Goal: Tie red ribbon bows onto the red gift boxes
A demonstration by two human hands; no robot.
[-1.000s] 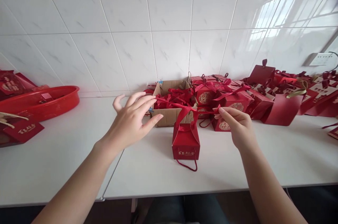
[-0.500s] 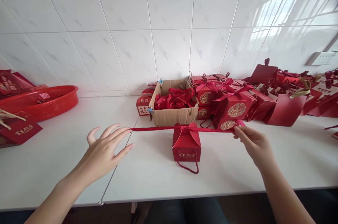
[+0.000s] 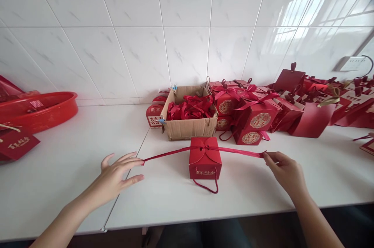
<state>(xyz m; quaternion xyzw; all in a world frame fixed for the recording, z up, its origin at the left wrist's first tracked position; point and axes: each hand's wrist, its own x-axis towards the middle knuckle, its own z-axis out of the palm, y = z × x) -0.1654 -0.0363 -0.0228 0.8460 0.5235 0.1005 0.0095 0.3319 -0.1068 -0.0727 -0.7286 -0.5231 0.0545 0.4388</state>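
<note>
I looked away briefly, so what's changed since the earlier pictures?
The left hand and right hand moved apart and nearer the wearer, drawing the ribbon out to both sides; the top of the small red box folded down flatter. Both hands still hold the ribbon; the cardboard box stayed put.

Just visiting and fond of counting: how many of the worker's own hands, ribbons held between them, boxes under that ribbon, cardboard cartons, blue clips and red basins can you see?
Hands: 2 (left hand, right hand)
Ribbon: 1
Box under the ribbon: 1
Cardboard carton: 1
Blue clips: 2
Red basin: 1
Total: 8
</note>
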